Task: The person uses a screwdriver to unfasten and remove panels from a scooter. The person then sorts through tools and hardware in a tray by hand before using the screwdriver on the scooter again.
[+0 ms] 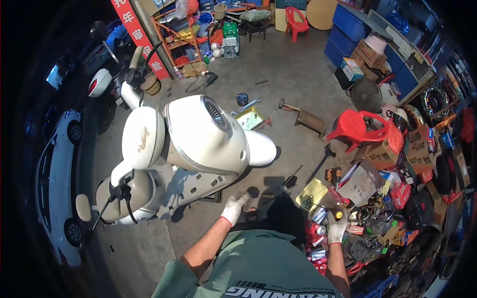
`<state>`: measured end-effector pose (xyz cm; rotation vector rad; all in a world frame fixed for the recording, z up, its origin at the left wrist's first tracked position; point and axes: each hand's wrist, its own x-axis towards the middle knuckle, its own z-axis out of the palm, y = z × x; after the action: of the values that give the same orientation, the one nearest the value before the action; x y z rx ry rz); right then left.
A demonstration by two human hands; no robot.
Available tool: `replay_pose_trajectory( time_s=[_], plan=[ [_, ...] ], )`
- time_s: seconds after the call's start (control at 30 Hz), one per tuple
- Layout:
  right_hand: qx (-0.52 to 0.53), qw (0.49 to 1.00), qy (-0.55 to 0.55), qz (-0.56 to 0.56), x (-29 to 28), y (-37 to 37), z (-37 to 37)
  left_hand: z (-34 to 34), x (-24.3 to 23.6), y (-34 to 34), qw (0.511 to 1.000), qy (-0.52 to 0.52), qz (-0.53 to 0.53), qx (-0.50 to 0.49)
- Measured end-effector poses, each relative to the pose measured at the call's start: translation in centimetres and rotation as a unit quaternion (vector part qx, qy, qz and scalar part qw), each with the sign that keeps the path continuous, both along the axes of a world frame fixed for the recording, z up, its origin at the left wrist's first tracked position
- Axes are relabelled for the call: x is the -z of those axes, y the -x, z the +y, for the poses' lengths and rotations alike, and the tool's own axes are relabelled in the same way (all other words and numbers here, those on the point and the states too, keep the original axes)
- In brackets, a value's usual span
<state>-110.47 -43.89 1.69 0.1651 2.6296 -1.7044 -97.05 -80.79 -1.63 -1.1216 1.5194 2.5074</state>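
Observation:
My left hand [235, 206], in a white work glove, is held low beside the scooter's footboard. Its fingers reach forward and look apart, with nothing clear in them. Just past its fingertips is a thin tool [267, 195] with a yellowish part, near the floor. My right hand [337, 228], gloved too, is over the pile of parts at the right. Its fingers are closed around a yellow-ended tool [339, 215] that looks like a screwdriver; the grip is partly hidden. A cream-white scooter [198, 134] stands ahead of me to the left.
A hammer [289, 105], a wooden block [310, 123] and a yellow tray [249, 119] lie beyond the scooter. A red plastic stool [355, 130], cardboard boxes [380, 155] and a yellow sheet with black rings [312, 194] are at the right. A white car [57, 188] stands far left.

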Motion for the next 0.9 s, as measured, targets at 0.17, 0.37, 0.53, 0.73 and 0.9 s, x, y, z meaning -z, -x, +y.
replay_pose_trajectory(
  time_s=[0.17, 0.37, 0.53, 0.73, 0.9],
  plan=[
    [0.064, 0.994, -0.073, 0.055, 0.7, 9.4, 1.6, -2.5, 1.8, 8.9, 0.999, 0.012, -0.005, 0.033],
    [0.067, 0.994, 0.087, -0.004, 5.2, 26.4, -0.5, -4.3, 5.2, 18.9, 0.996, -0.018, -0.076, -0.046],
    [-0.024, 0.959, 0.252, -0.132, 10.0, 44.6, -4.3, -4.2, 9.9, 30.3, 0.985, -0.018, -0.111, -0.134],
    [-0.087, 0.840, 0.457, -0.278, 16.1, 66.6, -1.5, -3.3, 8.2, 46.5, 0.966, 0.149, -0.212, -0.005],
    [-0.258, 0.853, 0.293, -0.345, 8.5, 74.3, -12.0, -4.0, 3.9, 53.0, 0.975, 0.026, -0.132, -0.175]
  ],
)
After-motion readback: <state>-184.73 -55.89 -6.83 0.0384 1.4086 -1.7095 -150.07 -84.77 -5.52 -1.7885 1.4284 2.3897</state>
